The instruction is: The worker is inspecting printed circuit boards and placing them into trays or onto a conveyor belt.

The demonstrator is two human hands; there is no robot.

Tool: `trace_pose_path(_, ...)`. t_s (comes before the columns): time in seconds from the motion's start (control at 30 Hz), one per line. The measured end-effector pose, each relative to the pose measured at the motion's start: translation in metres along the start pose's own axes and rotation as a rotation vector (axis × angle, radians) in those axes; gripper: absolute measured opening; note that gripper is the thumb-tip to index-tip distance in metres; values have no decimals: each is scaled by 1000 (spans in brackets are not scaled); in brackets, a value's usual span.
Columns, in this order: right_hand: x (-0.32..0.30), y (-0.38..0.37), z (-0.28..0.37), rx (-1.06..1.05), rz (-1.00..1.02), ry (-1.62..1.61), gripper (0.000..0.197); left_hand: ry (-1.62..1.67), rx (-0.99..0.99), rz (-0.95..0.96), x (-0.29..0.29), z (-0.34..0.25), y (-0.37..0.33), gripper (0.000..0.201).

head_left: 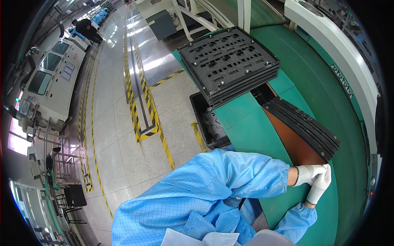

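Observation:
My left hand (310,174) wears a white knit glove and reaches in just below the near end of a stack of black-edged boards (305,129). The stack leans to one side on the green bench, its smooth brown face (289,141) turned to the left. My right hand (320,187), gloved the same way, comes up from below and meets the left hand at the stack's near corner. The fingers overlap there and are partly hidden, so I cannot make out their grip or anything between them.
A pile of black slotted fixture trays (230,61) with metal studs sits on the far part of the green bench (242,119). A black bin (209,123) stands below its left edge. Green conveyor belt (349,135) runs along the right. Another person (85,28) bends over far left.

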State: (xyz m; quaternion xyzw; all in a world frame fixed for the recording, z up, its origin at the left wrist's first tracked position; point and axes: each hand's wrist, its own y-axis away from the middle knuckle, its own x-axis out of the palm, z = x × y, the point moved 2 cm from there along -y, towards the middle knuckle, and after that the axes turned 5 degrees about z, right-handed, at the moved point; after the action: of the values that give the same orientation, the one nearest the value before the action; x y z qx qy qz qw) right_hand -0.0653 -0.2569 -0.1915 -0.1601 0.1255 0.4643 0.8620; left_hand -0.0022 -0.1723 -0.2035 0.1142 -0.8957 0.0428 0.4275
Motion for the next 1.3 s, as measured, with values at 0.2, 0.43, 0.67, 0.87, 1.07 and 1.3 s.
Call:
trace_pose_path(0.2, 1, 0, 1, -8, -3, 7, 21, 9, 11, 5, 0, -1, 1, 44)
trace_pose_path(0.43, 1, 1, 2, 5, -7, -32, 21, -45, 14, -31, 6, -9, 9, 42)
trace_pose_path(0.67, -2, 0, -1, -16, 12, 6, 22, -12, -2, -49, 4, -5, 4, 41)
trace_pose_path(0.87, -1, -1, -2, -23, 15, 15, 21, -10, -7, -49, 2, -3, 2, 43)
trace_pose_path(1.07, -2, -1, -3, -15, 3, 4, 21, -15, -14, -29, 1, -1, 1, 44)
trace_pose_path(1.3, -3, -1, -5, -5, 6, 14, 21, -7, 10, -15, 1, -1, 0, 45)
